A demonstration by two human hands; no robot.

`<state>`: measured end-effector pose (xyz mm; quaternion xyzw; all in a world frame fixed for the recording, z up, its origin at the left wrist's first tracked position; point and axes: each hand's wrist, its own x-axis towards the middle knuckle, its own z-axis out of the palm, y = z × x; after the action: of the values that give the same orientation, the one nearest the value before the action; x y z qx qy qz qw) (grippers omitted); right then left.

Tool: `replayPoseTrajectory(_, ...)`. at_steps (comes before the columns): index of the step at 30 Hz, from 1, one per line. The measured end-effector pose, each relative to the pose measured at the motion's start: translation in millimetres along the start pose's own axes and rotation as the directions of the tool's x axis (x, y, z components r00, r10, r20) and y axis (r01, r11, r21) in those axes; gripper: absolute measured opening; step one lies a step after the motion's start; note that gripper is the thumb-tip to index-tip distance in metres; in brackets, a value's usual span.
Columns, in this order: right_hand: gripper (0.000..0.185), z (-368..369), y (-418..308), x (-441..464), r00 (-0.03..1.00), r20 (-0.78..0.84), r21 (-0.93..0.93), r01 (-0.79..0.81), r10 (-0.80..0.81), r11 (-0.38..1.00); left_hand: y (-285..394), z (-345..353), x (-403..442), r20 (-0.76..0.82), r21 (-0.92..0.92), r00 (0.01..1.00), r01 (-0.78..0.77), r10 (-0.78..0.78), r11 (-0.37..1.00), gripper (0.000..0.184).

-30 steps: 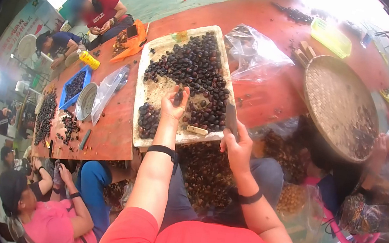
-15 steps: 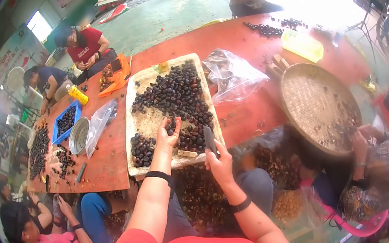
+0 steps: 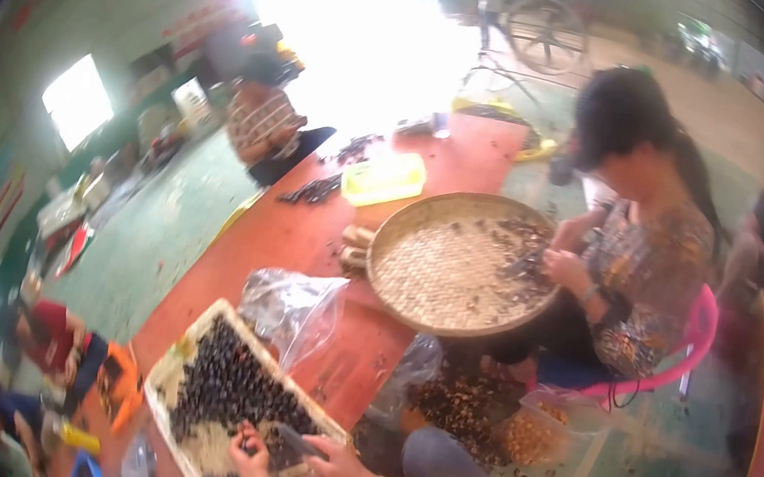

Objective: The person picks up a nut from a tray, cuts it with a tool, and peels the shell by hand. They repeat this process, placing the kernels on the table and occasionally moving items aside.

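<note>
A pale tray [image 3: 205,445] holds a heap of small dark oval nuts or fruits [image 3: 233,376] and stands at the bottom of the view. Over its near end is my left hand [image 3: 251,456], fingers curled around a small dark nut. Just to the right, my right hand [image 3: 346,467] grips a flat grey knife-like blade [image 3: 299,441], whose tip points left toward the left hand. Blur hides whether the blade touches the nut.
A crumpled clear plastic bag [image 3: 292,309] lies beyond the tray on the red table [image 3: 197,285]. Farther off are a round woven basket [image 3: 440,282] and a yellow tray [image 3: 383,179]. A person [image 3: 651,220] sits at the basket; brown scraps [image 3: 467,399] lie below.
The view has swung right and up, so the tray and my hands now sit lower in it. The left fingers have curled in, and the blade lies flatter, pointing left.
</note>
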<state>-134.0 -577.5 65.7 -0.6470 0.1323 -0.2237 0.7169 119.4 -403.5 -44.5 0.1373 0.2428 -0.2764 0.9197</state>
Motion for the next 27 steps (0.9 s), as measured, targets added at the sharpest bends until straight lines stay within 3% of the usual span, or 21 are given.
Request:
replayPoseTrajectory(6, 0.044, 1.4, 3.6, 1.1, 0.996, -0.025, -0.073, 0.078, -0.080, 0.994, -29.1, 43.5, -31.2, -0.184, 0.061, 0.957, -0.218, 0.226, 0.974, 0.036)
replayPoseTrajectory(8, 0.044, 1.9, 4.8, 0.4, 0.995, -0.021, -0.067, 0.096, -0.097, 0.993, -15.5, 35.2, -25.7, -0.084, 0.152, 0.995, -0.045, 0.058, 0.987, 0.031)
replayPoseTrajectory(11, 0.044, 8.5, 12.5, 1.0, 0.996, -0.004, -0.019, 0.086, -0.086, 0.996, -14.0, 36.7, -30.5, -0.072, 0.147, 0.997, 0.042, -0.031, 0.988, 0.030)
replayPoseTrajectory(12, 0.043, 9.4, 18.9, 0.1, 0.998, 0.012, 0.018, 0.060, -0.060, 0.998, -4.7, 28.7, -15.4, 0.129, 0.152, 0.967, 0.201, -0.221, 0.968, 0.030)
replayPoseTrajectory(13, 0.040, 7.0, 25.1, 0.9, 0.998, 0.014, -0.003, 0.058, -0.058, 0.998, 10.1, 11.7, -11.5, 0.316, 0.178, 0.873, 0.330, -0.371, 0.927, 0.032)
replayPoseTrajectory(14, 0.038, 8.6, 32.5, 2.5, 0.999, 0.041, -0.008, 0.036, -0.036, 0.999, -15.0, 40.2, -37.5, 0.121, 0.231, 0.992, 0.010, -0.039, 0.973, 0.029)
replayPoseTrajectory(15, 0.036, 6.5, 44.7, 1.7, 0.979, 0.111, -0.083, 0.179, -0.169, 0.980, -10.1, 31.7, -37.1, 0.268, 0.218, 0.963, -0.032, -0.028, 0.975, 0.026)
replayPoseTrajectory(16, 0.039, 7.3, 12.6, -3.3, 0.973, 0.132, 0.132, -0.205, 0.188, 0.970, -9.7, 32.4, -52.3, 0.171, 0.154, 0.985, -0.063, 0.036, 0.986, 0.024)
replayPoseTrajectory(17, 0.044, 5.1, 1.0, -1.9, 0.937, 0.219, 0.110, -0.302, 0.273, 0.947, -3.8, 31.0, -66.2, 0.209, 0.099, 0.977, 0.029, -0.049, 0.995, 0.023)
replayPoseTrajectory(18, 0.043, 11.6, 2.1, -5.7, 0.929, 0.221, 0.170, -0.337, 0.298, 0.926, -3.1, 39.6, -92.3, -0.010, 0.155, 0.998, -0.064, 0.066, 0.986, 0.023)
replayPoseTrajectory(20, 0.042, 29.3, 7.1, -10.6, 0.942, 0.228, 0.154, -0.284, 0.245, 0.947, 14.0, 22.0, -124.6, 0.025, 0.335, 0.972, -0.227, 0.232, 0.915, 0.027)
replayPoseTrajectory(27, 0.036, 95.9, -26.0, -30.1, 0.847, 0.478, -0.042, -0.246, 0.235, 0.968, 86.3, 14.3, -234.1, 0.014, 0.480, 0.940, -0.305, 0.340, 0.822, 0.023)
